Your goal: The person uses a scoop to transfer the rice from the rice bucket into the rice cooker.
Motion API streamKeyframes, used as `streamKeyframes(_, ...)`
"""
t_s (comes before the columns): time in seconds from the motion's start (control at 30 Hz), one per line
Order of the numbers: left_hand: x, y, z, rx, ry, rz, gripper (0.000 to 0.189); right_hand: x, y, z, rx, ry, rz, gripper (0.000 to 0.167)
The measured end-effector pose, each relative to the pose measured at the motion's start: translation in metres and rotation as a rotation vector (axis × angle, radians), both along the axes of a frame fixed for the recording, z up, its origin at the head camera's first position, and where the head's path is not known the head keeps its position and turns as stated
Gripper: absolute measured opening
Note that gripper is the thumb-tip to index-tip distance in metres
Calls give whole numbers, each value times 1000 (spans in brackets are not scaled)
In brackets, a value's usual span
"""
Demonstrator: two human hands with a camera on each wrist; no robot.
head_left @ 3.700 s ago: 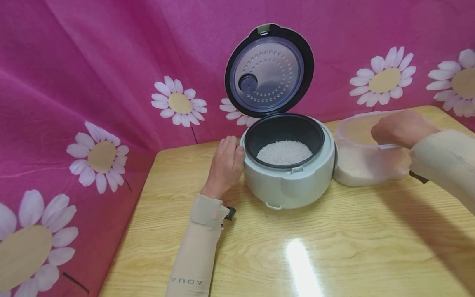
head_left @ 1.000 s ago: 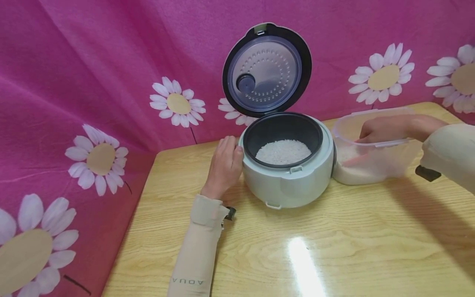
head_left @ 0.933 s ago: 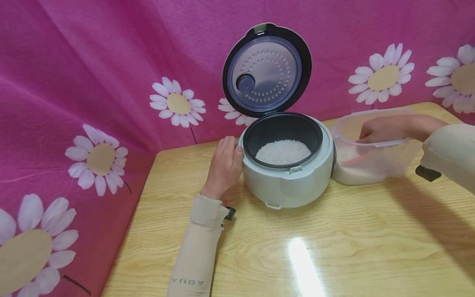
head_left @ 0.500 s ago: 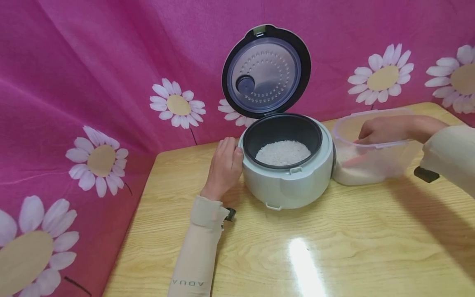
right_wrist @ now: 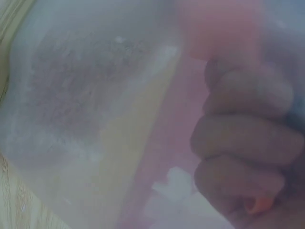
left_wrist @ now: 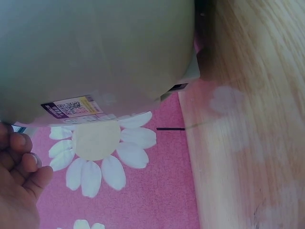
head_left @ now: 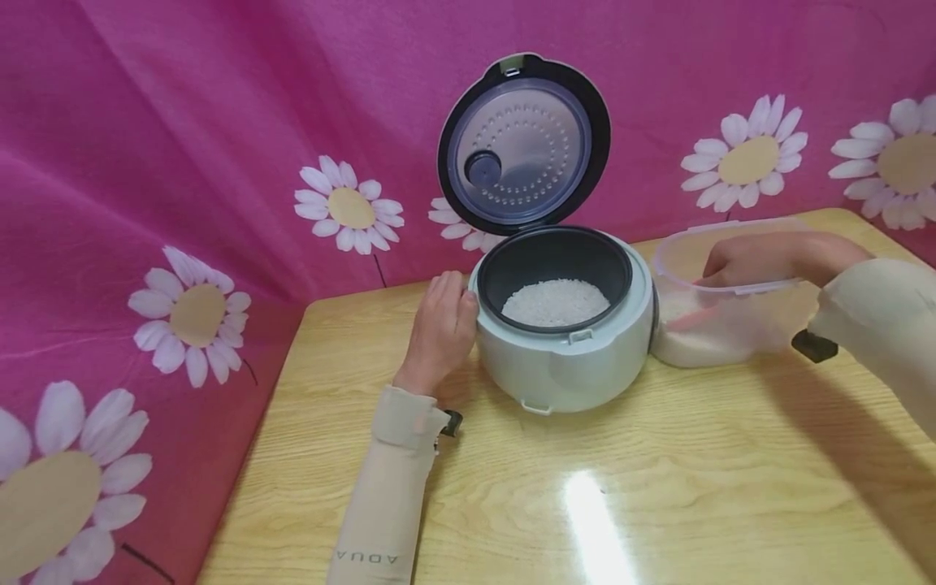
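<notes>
A pale green rice cooker [head_left: 563,374] stands on the table with its lid [head_left: 522,150] raised. White rice [head_left: 556,303] lies in its black inner pot [head_left: 552,248]. My left hand [head_left: 442,329] rests against the cooker's left rim, thumb side touching it; in the left wrist view its fingers [left_wrist: 31,162] curl loosely below the cooker's edge. My right hand [head_left: 753,256] reaches into a clear plastic container [head_left: 775,313] of rice. Its fingers [right_wrist: 243,138] grip a pink scoop [head_left: 691,318], whose blurred pink part shows through the container wall in the right wrist view.
The container stands close against the cooker's right side on a wooden table [head_left: 512,504]. A pink cloth with daisies [head_left: 351,207] hangs along the back and left. A black device [head_left: 815,347] sits under the right wrist.
Since the oldest frame, my right hand has gone from above the container's rim to lower inside it, and the pink scoop now shows in the rice. My left hand has stayed at the cooker.
</notes>
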State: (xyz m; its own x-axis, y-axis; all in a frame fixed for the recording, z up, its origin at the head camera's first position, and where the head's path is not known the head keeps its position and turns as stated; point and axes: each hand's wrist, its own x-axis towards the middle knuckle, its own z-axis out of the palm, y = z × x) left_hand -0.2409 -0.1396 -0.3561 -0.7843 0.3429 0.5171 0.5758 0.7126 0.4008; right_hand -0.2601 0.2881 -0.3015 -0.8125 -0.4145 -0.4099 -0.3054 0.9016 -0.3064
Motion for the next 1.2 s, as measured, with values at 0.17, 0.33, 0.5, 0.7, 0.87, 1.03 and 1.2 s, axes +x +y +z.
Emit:
streamKeyframes(0.17, 1, -2, 1, -2, -2, 7, 35, 0, 0, 0, 6, 30, -1, 37)
streamKeyframes(0.33, 1, -3, 1, -1, -3, 10, 35, 0, -2, 2, 16, 50, -2, 38)
streamKeyframes(0.5, 1, -3, 0, 2, 3, 8, 35, 0, -2, 2, 21, 64, -5, 39)
streamKeyframes(0.7, 1, -3, 0, 4, -3, 9, 34, 0, -2, 1, 25, 97, -19, 37)
streamKeyframes(0.87, 3, -3, 0, 10, -16, 13, 33, 1, -4, 2, 29, 118, -15, 29)
streamKeyframes(1.03, 3, -3, 0, 12, -12, 12, 32, 1, -2, 3, 24, 124, -10, 27)
streamKeyframes(1.2, 2, -1, 0, 11, -15, 8, 31, 3, -1, 3, -2, 127, -40, 29)
